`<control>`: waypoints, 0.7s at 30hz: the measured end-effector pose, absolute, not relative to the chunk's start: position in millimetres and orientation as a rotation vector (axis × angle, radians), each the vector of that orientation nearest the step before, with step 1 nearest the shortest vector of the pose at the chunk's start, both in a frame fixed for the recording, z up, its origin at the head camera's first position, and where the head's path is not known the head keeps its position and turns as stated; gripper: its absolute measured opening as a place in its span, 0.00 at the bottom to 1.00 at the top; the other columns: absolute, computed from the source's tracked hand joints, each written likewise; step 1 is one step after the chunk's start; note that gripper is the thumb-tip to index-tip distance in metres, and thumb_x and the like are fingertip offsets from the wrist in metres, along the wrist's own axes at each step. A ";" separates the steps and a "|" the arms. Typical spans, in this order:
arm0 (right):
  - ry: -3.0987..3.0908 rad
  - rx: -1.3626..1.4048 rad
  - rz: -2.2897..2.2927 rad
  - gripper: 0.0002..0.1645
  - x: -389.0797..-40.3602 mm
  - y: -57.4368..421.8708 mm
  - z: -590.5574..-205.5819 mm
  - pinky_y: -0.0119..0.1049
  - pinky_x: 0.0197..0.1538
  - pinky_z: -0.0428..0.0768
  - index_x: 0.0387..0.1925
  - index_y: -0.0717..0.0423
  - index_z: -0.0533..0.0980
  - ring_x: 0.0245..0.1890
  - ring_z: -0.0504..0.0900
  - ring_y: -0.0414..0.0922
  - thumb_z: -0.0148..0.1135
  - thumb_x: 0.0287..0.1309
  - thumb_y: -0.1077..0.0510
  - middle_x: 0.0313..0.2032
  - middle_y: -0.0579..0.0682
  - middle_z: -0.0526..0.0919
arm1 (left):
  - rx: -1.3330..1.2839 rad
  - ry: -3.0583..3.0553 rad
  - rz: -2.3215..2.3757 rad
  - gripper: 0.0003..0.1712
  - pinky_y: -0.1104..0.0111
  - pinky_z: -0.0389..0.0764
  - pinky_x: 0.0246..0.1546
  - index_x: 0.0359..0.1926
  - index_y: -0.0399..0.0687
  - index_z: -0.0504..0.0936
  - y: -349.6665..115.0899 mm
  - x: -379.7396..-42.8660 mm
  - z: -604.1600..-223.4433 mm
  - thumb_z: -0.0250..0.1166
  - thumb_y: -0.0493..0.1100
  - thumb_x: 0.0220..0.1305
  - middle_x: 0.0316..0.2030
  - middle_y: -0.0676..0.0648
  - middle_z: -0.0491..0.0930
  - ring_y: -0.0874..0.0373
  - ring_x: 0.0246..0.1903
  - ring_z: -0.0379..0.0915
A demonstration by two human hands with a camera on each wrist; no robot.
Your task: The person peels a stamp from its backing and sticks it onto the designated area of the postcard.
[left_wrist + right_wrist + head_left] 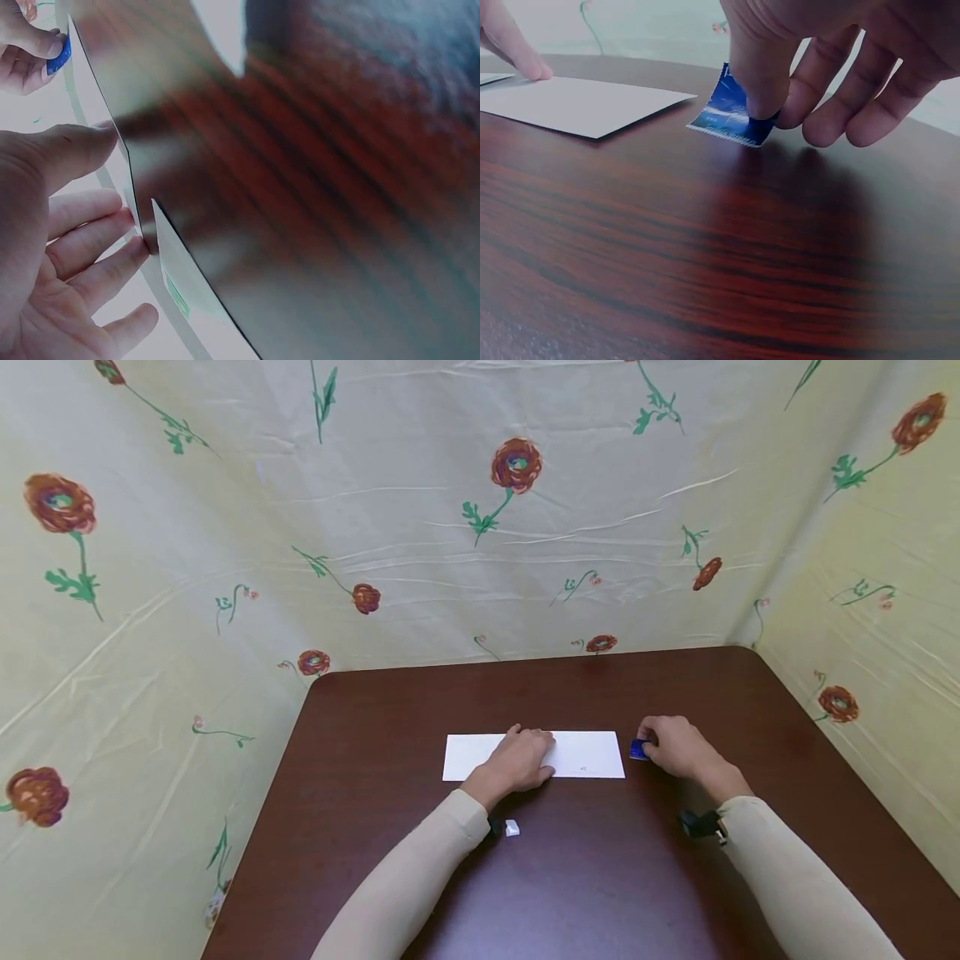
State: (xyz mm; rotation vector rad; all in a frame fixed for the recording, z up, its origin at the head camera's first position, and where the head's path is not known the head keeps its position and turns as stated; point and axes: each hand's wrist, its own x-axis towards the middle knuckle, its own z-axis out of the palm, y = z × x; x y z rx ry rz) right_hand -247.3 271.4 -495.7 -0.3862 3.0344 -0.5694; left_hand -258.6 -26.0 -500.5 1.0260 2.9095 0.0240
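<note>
A long white sheet of stiff paper (588, 752) lies flat across the middle of the brown table. My left hand (519, 757) rests on it palm down, fingers spread and relaxed, with the thumb by its near edge. Just past the sheet's right end, my right hand (681, 748) pinches a small blue foil packet (724, 112) between thumb and index finger. In the right wrist view the packet is bent, its near crimped edge close over the tabletop. The other right fingers hang loosely beside it.
A small folded white scrap (512, 828) lies on the table (600, 877) near my left wrist. Floral-printed plastic sheeting (420, 527) hangs behind the table and along both sides. A dark wrist camera (699, 823) sits under my right sleeve.
</note>
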 end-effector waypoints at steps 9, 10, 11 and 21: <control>2.989 -0.438 -0.583 0.02 -237.9 271.9 -486.6 0.35 0.30 0.75 0.32 0.53 0.79 0.26 0.75 0.43 0.65 0.56 0.61 0.27 0.47 0.79 | 1.000 2.909 0.030 0.30 0.50 0.63 0.70 0.65 0.46 0.76 -24.4 -256.8 -499.0 0.65 0.54 0.66 0.62 0.47 0.78 0.54 0.63 0.74; 2.987 -0.446 -0.583 0.02 -236.1 270.5 -484.7 0.35 0.30 0.74 0.32 0.53 0.79 0.26 0.74 0.43 0.65 0.55 0.61 0.26 0.46 0.79 | 0.996 2.907 0.032 0.31 0.50 0.63 0.71 0.65 0.46 0.76 -24.3 -256.6 -498.8 0.65 0.54 0.66 0.63 0.47 0.78 0.54 0.63 0.74; 2.984 -0.452 -0.585 0.02 -234.8 269.4 -483.3 0.34 0.29 0.74 0.32 0.53 0.79 0.26 0.74 0.42 0.65 0.55 0.61 0.26 0.46 0.78 | 0.992 2.906 0.035 0.31 0.50 0.63 0.71 0.65 0.46 0.76 -24.3 -256.5 -498.8 0.65 0.54 0.66 0.63 0.47 0.78 0.54 0.63 0.73; 2.965 -0.566 -0.621 0.04 -219.2 251.8 -465.4 0.33 0.29 0.73 0.29 0.51 0.79 0.25 0.73 0.40 0.66 0.54 0.63 0.24 0.43 0.77 | 1.024 2.928 0.083 0.31 0.52 0.66 0.69 0.65 0.44 0.76 -25.5 -257.7 -503.4 0.65 0.55 0.66 0.62 0.47 0.79 0.54 0.65 0.71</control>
